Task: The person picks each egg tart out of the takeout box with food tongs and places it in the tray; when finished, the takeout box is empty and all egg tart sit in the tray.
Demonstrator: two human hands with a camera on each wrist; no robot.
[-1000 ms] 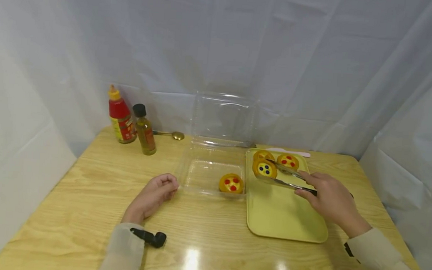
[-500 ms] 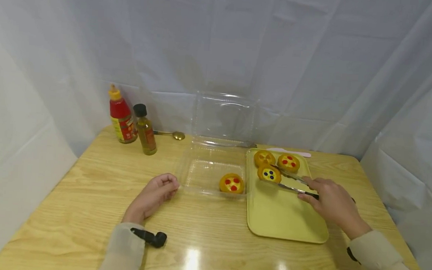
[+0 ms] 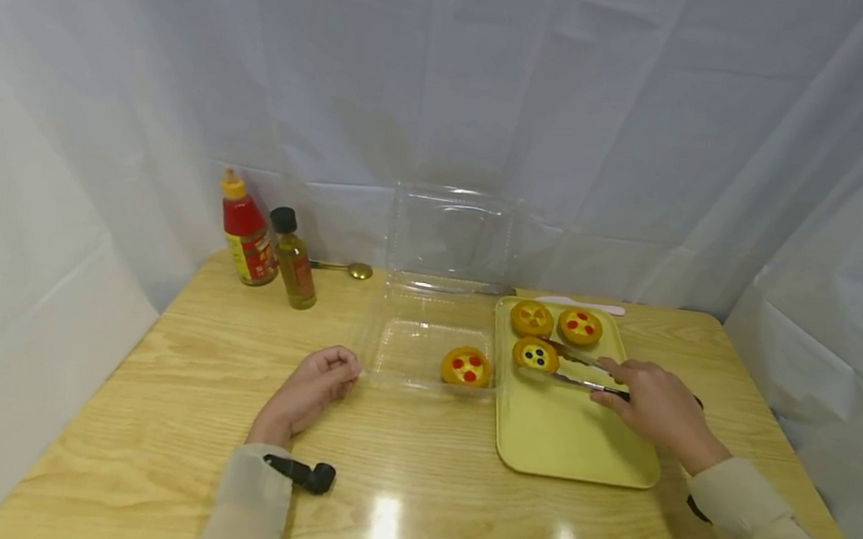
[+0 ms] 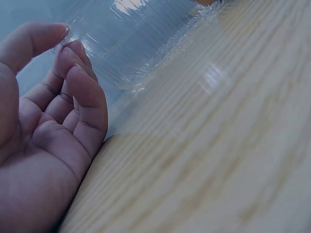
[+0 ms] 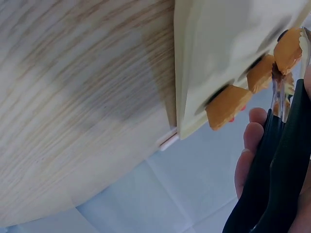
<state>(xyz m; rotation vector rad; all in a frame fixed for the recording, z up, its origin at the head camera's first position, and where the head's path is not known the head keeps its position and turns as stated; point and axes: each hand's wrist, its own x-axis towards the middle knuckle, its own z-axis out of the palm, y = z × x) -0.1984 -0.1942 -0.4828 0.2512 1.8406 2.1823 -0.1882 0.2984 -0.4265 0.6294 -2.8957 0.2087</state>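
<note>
My right hand (image 3: 664, 409) grips black-handled metal tongs (image 3: 578, 383) over the yellow tray (image 3: 577, 447). The tongs' tips stand either side of a small tart with blue dots (image 3: 535, 356); whether it touches the tray I cannot tell. Behind it on the tray sit an orange-topped tart (image 3: 531, 319) and a red-dotted tart (image 3: 580, 327). Left of the tray, a clear plastic clamshell container (image 3: 414, 348) stands with its lid raised, another red-dotted tart (image 3: 466, 367) inside. My left hand (image 4: 58, 116) pinches the container's near left corner between thumb and fingertips.
A red sauce bottle (image 3: 248, 236) and a black-capped bottle (image 3: 295, 268) stand at the back left. Behind them lies a gold spoon (image 3: 359, 271). A pink-handled utensil (image 3: 587, 305) lies behind the tray. White cloth (image 3: 444, 87) hangs around the table.
The tongs and the blue-dotted tart have come nearer to me, away from the orange-topped tart, which is now uncovered. My left hand stays at the container's corner.
</note>
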